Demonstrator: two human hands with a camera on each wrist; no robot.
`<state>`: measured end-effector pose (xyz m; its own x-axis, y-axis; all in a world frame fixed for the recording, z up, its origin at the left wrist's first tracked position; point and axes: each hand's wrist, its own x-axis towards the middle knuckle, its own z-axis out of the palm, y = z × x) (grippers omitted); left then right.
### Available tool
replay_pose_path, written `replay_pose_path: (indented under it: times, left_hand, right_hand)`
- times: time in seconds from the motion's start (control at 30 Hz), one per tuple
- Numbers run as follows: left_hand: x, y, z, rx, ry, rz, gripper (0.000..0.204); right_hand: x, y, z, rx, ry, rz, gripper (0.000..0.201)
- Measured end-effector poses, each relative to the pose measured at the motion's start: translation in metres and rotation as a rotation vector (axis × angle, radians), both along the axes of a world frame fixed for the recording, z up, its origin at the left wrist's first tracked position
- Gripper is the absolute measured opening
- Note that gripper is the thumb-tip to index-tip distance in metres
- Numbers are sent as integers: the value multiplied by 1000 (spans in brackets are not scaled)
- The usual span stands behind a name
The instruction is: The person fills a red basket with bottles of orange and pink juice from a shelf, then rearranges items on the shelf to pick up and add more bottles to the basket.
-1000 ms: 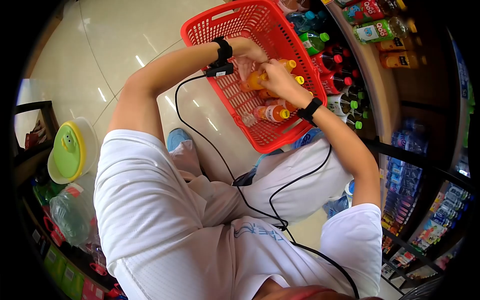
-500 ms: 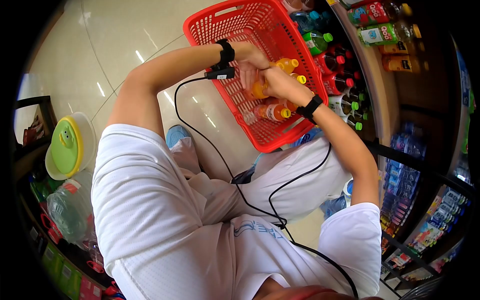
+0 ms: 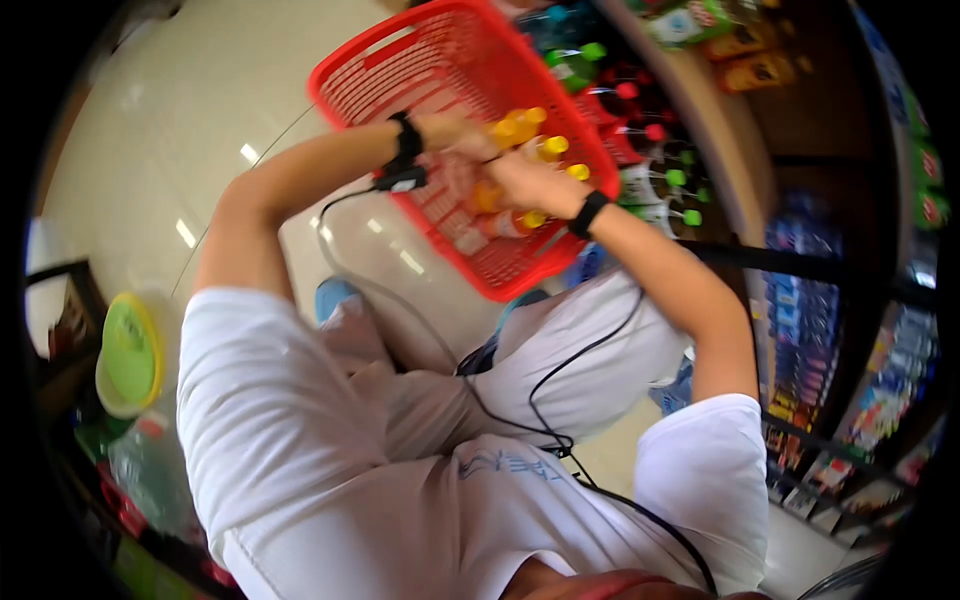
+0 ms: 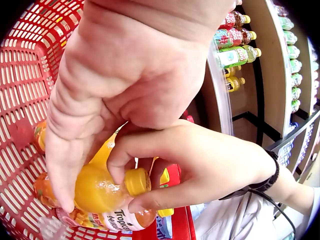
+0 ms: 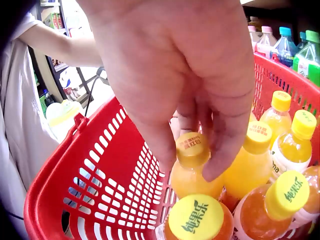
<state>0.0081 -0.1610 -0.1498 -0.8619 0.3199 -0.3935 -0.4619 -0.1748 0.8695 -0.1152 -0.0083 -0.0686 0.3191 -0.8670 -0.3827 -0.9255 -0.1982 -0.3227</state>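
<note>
Within the red shopping basket [image 3: 505, 283], my right hand [image 3: 540, 185] pinches the yellow cap of an orange juice bottle [image 5: 195, 182] between thumb and fingers. My left hand [image 4: 125, 75] reaches in from the other side, its fingers stretched down along that bottle's body, palm facing it. Both hands nearly meet over the bottle. A Tropicana bottle [image 4: 120, 220] lies on its side just below. More yellow-capped juice bottles, one of them [image 5: 297, 145] with a pale label, crowd around it in the right wrist view.
Beside the basket, red-capped [image 3: 635, 135] and green-capped bottles [image 3: 660, 185] line a low shelf. More drinks fill the racks at right. A black cable [image 3: 545, 370] runs across my lap. A lidded green and yellow tub [image 3: 130, 350] stands at left.
The head view has shifted, so the basket and hands sit further left and look blurred. The right hand keeps its pinch at the bottle's cap; the left hand stays beside it.
</note>
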Motion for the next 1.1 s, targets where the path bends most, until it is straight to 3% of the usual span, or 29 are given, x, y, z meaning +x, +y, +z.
replay_pose_path:
  times: [0.07,0.13,0.2,0.3,0.33,0.4,0.47,0.53,0.6,0.63,0.67,0.7,0.77,0.8,0.9,1.03,1.1]
  left_hand:
    - [-15,4,7,-153,-321,-57,59]
    - [-31,7,32,-260,-292,-98,55]
    - [-32,1,60,-413,-358,-128,47]
    - [-49,2,124,-394,-280,-74,46]
    - [-55,3,145,-398,-269,-69,46]
    - [-68,7,182,-316,-5,-28,51]
    - [-85,12,204,-205,209,124,57]
    - [-107,24,229,-150,313,243,58]
    - [-138,31,236,-6,411,324,60]
    - [-153,35,239,-13,419,328,60]
    - [-166,40,243,-1,451,375,61]
    - [-177,46,247,12,482,420,63]
    - [-191,58,257,58,464,476,61]
    - [-197,62,263,108,446,533,60]
    - [-225,73,257,174,454,622,62]
    - [-234,76,262,255,441,669,64]
    - [-230,77,261,294,420,700,65]
  right_hand:
    - [-4,-1,4,58,8,3,34]
    - [-3,-6,34,233,7,-83,44]
    - [2,-10,89,367,-46,-203,40]
    - [-35,-20,112,234,-79,-55,39]
    - [-47,-21,131,248,-115,-103,36]
    - [-67,-10,174,126,-159,-209,30]
    - [-88,8,215,-87,-166,-372,26]
    - [-112,24,252,-369,-247,-693,29]
    - [-153,27,280,-787,-305,-878,30]
    - [-187,27,291,-952,-186,-935,36]
    - [-219,25,296,-1116,-64,-988,43]
    - [-243,18,297,-1121,-65,-984,43]
    - [-274,10,299,-1150,15,-1070,64]
    - [-264,6,303,-976,-62,-1154,84]
    - [-291,-9,285,-943,-248,-1167,94]
    - [-313,-16,272,-1041,-330,-1139,74]
    - [-322,-17,267,-1101,-377,-1182,55]
